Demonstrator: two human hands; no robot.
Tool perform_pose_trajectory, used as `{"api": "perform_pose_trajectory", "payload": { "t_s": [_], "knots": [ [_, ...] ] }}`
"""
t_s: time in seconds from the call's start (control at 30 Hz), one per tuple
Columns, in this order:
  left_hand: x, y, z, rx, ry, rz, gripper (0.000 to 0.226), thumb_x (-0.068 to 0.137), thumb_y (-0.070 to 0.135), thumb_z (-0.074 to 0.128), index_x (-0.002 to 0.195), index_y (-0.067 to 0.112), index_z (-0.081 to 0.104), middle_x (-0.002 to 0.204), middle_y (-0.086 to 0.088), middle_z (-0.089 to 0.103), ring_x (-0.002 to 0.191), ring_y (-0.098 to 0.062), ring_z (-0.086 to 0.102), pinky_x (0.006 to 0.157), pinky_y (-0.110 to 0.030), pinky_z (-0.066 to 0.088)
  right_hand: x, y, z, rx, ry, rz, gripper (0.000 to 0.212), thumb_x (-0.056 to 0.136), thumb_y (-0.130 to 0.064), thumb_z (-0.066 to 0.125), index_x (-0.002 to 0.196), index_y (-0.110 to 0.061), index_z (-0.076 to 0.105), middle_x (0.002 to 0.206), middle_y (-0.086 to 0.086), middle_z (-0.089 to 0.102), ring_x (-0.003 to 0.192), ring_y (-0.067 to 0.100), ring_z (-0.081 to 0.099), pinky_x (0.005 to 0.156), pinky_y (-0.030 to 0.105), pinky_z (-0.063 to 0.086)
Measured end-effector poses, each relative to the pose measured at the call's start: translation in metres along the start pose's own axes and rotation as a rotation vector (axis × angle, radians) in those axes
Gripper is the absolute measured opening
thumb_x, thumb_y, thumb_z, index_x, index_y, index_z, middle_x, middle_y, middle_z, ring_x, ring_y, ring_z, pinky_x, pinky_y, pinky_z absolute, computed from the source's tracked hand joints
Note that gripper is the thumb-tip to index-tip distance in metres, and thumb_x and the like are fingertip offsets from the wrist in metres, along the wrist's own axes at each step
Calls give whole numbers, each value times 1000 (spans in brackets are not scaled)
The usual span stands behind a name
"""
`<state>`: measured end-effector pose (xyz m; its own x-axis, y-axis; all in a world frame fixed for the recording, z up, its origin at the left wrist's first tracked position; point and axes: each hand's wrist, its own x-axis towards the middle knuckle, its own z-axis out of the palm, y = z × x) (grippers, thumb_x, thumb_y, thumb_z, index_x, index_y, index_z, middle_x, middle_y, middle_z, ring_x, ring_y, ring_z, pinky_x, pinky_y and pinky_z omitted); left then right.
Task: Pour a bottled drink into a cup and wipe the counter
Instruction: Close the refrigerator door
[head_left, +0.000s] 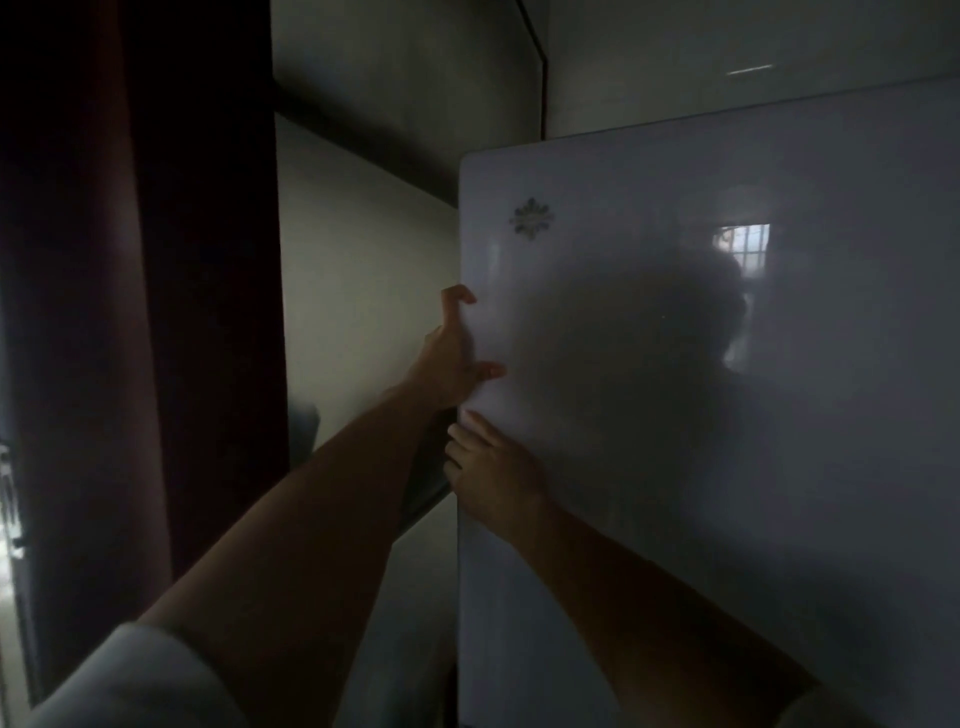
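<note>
A tall white glossy fridge door (701, 415) fills the right half of the head view, with a small round emblem near its top left. My left hand (449, 353) grips the door's left edge at mid height, its thumb on the front face and fingers curled behind the edge. Just below it, my right hand (488, 473) also holds that edge, fingers wrapped round the side. No bottle, cup or cloth is in view. The scene is dim.
A dark brown door or curtain (140, 312) stands at the left. A pale wall (363, 291) lies between it and the fridge. The door's gloss reflects a person's outline and a barred window (743, 244).
</note>
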<state>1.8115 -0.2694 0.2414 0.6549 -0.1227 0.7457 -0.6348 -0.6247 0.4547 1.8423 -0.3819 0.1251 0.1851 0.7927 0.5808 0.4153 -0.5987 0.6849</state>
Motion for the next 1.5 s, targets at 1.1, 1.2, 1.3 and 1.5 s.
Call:
{"api": "perform_pose_trajectory", "payload": {
  "t_s": [1.1, 1.2, 1.3, 1.5],
  "knots": [
    [-21, 50, 5, 974, -191, 74, 93, 96, 27, 60, 157, 8, -8, 164, -12, -13, 150, -29, 15, 119, -38, 20, -57, -29, -15, 107, -349, 295, 56, 97, -27, 30, 144, -1, 43, 155, 17, 34, 144, 32, 31, 118, 42, 28],
    [-24, 66, 0, 1019, -288, -41, 85, 99, 36, 53, 158, 11, -3, 165, -9, -6, 152, -27, 9, 121, -42, 15, -60, -18, -41, 176, -330, 202, 70, 96, -34, 48, 153, 0, 22, 162, 14, 14, 150, 28, 13, 121, 38, 4],
    [-40, 79, 11, 1177, -174, 105, 51, 99, 32, 45, 146, 13, 40, 148, -12, 44, 135, -31, 42, 110, -45, 34, -70, -2, -53, 477, -270, 202, 65, 93, -33, 58, 147, -4, 37, 152, 14, 38, 139, 31, 35, 116, 39, 23],
    [-80, 96, 84, 1115, -367, 301, 28, 99, 31, 40, 113, 18, 60, 104, -6, 67, 94, -28, 65, 77, -33, 41, -173, 12, -62, 424, -197, 187, 32, 88, -37, 50, 99, -11, 66, 96, 6, 67, 85, 26, 64, 72, 32, 55]
  ]
}}
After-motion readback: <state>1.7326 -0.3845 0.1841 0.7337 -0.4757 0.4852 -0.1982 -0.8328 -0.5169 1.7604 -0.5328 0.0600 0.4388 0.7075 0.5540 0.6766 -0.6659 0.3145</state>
